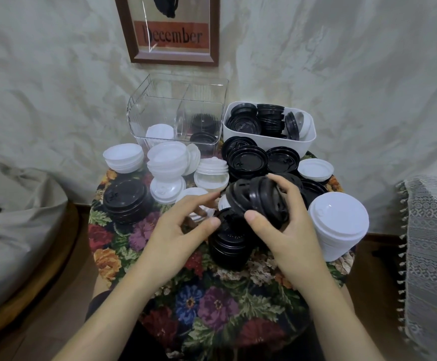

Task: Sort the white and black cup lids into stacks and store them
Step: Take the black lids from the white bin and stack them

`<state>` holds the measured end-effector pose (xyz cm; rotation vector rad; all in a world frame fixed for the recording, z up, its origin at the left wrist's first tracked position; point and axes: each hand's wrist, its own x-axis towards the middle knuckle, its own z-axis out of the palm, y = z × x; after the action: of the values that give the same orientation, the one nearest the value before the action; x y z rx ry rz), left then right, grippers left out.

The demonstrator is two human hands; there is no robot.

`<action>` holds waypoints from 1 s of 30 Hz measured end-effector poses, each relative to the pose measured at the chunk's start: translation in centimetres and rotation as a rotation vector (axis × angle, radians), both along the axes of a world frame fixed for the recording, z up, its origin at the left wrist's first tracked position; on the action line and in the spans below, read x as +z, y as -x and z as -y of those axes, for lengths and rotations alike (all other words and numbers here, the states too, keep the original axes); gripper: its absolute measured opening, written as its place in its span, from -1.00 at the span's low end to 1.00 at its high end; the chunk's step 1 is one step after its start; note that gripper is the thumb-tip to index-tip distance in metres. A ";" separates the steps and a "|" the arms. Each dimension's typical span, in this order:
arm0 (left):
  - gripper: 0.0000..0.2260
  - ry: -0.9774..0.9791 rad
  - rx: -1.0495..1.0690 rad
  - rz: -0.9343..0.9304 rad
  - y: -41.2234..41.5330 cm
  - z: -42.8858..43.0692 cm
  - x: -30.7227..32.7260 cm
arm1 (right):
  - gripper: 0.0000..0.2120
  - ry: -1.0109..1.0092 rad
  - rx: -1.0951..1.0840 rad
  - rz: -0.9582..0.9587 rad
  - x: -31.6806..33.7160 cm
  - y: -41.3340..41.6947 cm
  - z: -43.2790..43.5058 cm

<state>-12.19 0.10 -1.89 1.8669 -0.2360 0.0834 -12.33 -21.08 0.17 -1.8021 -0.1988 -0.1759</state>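
My right hand (287,230) grips a short stack of black lids (257,199), tilted on its side above a taller black stack (229,243) standing on the table. My left hand (183,225) hovers just left of it, fingers apart, holding nothing. A tall white lid stack (338,225) stands at the right. More white stacks (166,162) and a black stack (127,198) sit to the left. Loose black lids (248,158) lie behind my hands.
A clear divided bin (178,110) at the back holds a few white and black lids. A white tub (303,142) beside it is full of black lids. The round table has a floral cloth (212,303). A lace-covered object (431,246) stands at the right.
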 end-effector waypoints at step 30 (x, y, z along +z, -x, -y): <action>-0.37 0.112 -0.168 -0.159 0.3 0.3 -2.2 | -0.33 -0.047 0.074 -0.196 -2.7 0.6 0.9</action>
<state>-12.48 -0.16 -4.07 1.7254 -0.2716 -0.1630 -12.91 -21.99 -2.55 -1.7499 -0.1212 0.0484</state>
